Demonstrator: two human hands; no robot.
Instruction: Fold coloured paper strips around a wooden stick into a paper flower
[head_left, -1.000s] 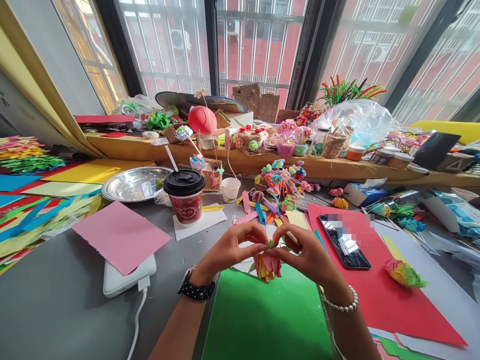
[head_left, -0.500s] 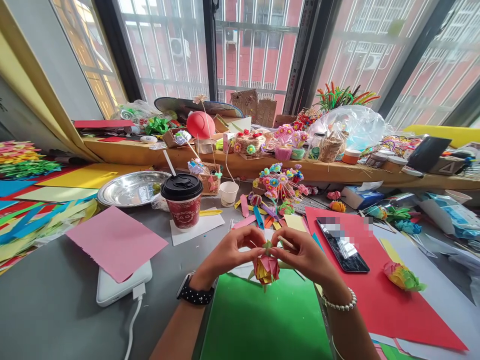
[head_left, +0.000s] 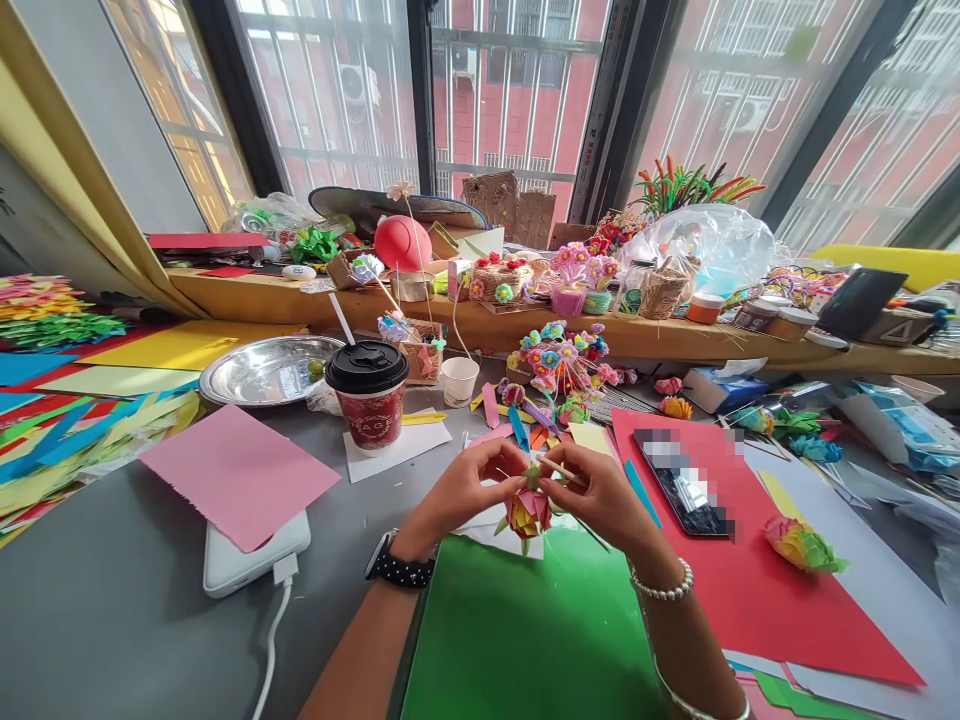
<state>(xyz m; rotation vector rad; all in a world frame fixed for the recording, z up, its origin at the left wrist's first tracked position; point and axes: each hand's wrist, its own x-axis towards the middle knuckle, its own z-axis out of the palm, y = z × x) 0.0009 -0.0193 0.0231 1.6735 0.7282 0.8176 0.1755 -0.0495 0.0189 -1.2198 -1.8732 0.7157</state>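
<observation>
Between my two hands hangs a folded paper flower (head_left: 528, 514), pink and yellow with green at its top, over the green board (head_left: 525, 630). My left hand (head_left: 474, 490) pinches its green top from the left, thumb and fingertips together. From the right, my right hand (head_left: 592, 490) grips the same green part between thumb and finger. A thin pale stick (head_left: 556, 468) also lies in the right hand's fingers. A similar paper flower (head_left: 802, 544) rests on the red paper (head_left: 750, 600) to the right.
A phone (head_left: 682, 485) lies on the red paper. Left of my hands stand a lidded drink cup (head_left: 369, 415) and a metal plate (head_left: 247, 372). Pink paper (head_left: 240, 475) covers part of a white power bank (head_left: 255, 560). Craft flowers (head_left: 566, 360) and paper strips lie beyond.
My hands still hold the paper flower, with slight finger movement and a small shift left. The thin stick shows more clearly. The whole view has shifted a little.
</observation>
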